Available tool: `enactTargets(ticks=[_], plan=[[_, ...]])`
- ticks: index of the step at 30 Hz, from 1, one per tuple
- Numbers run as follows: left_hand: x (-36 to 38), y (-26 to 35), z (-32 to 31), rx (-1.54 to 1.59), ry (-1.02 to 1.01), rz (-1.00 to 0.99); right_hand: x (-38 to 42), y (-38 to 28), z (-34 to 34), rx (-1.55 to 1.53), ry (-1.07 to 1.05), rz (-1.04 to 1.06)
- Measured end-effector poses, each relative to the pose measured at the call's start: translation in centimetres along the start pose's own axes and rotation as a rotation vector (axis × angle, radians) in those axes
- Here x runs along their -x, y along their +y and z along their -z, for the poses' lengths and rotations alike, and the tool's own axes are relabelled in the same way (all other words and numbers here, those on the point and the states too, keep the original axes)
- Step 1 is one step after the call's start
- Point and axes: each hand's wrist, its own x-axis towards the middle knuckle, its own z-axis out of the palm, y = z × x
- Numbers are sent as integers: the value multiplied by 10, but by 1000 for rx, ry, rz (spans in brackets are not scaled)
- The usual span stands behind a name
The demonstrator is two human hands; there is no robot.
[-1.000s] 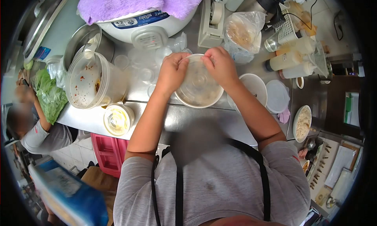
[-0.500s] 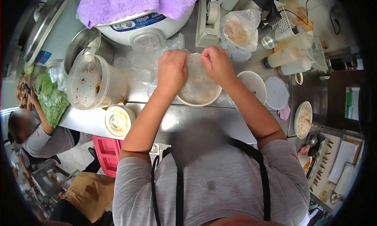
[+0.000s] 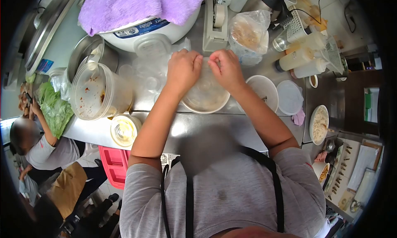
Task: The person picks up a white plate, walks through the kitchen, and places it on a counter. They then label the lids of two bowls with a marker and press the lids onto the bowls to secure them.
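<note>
Both hands, left hand (image 3: 183,70) and right hand (image 3: 226,69), pinch the far rim of a clear lid (image 3: 206,81) onto a food-filled round bowl (image 3: 205,102) mid-worktop (image 3: 215,126), its sealing seemingly under way, near side not yet pressed.

Two hands, left (image 3: 182,71) and right (image 3: 226,69), press on one lidded bowl (image 3: 205,93). Beside it sit three squeeze bottles (image 3: 306,56). One purple towel (image 3: 136,5) lies above.

The rice cooker (image 3: 149,29) carries a blue label where only "42" reads; remaining print is illegible.
</note>
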Motion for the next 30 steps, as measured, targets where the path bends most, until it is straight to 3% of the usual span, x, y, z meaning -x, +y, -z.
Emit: enactTargets(ticks=[4,7,10,16,21,27,30], plan=[[-4,-12,-3,282,-120,158,2,1,-1,-17,20,-46],[-6,-9,5,631,-281,423,3,2,-2,-22,12,-86],[-3,-18,2,685,-301,351,4,4,-2,-25,-2,-138],[-2,-27,-5,503,-277,251,4,-1,-4,-22,-5,-264],[-3,-22,-3,520,-285,293,3,-5,-3,-74,-61,-409],[-3,-20,-3,472,-273,288,7,4,-6,-183,-87,-282],[-3,-22,-5,400,-209,188,4,7,-4,-225,-214,-216]])
